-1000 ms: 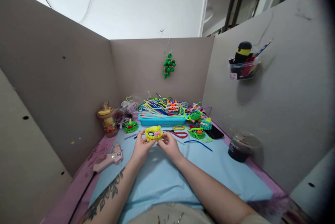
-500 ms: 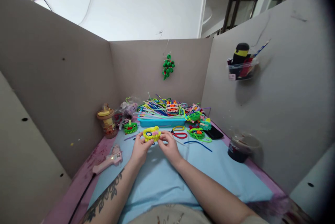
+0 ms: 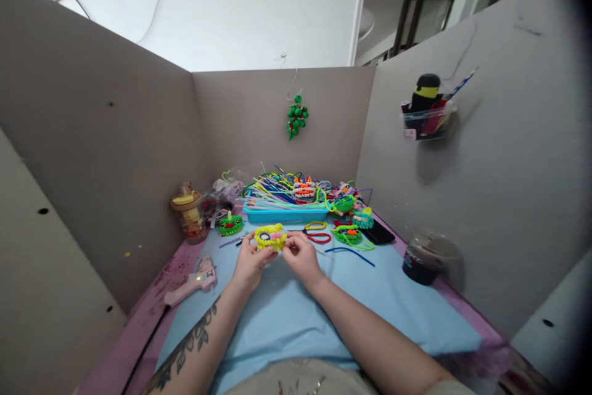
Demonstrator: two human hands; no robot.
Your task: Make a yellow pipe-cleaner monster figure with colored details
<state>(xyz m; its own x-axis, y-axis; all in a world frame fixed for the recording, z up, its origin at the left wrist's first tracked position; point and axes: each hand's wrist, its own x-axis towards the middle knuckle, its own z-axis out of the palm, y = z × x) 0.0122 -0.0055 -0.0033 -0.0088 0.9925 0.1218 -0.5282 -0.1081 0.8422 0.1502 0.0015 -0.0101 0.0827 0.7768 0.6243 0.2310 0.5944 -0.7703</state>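
Note:
A yellow fuzzy pipe-cleaner figure [image 3: 271, 238], with a pink patch and a round dark-rimmed spot on its front, is up above the blue cloth. My left hand [image 3: 252, 262] grips it from the left, thumb in front. At its right edge, the thumb and fingers of my right hand [image 3: 300, 254] are pinched together; the exact spot they hold is partly hidden. Just behind the right hand lie scissors [image 3: 318, 238] with red and yellow handles. A green pipe-cleaner figure [image 3: 230, 224] sits to the left, another green figure [image 3: 348, 235] to the right.
A blue tray [image 3: 287, 216] heaped with pipe cleaners stands at the back. On the left are a pink glue gun [image 3: 197, 283] with its cord and a lidded cup [image 3: 190, 216]. A phone [image 3: 378, 233], a dark tub [image 3: 422, 262] and a blue pipe cleaner [image 3: 351, 254] are on the right.
My right hand has shifted slightly right, its fingers drawn closer together at the figure's right edge. The yellow figure has turned slightly and stays in my left hand.

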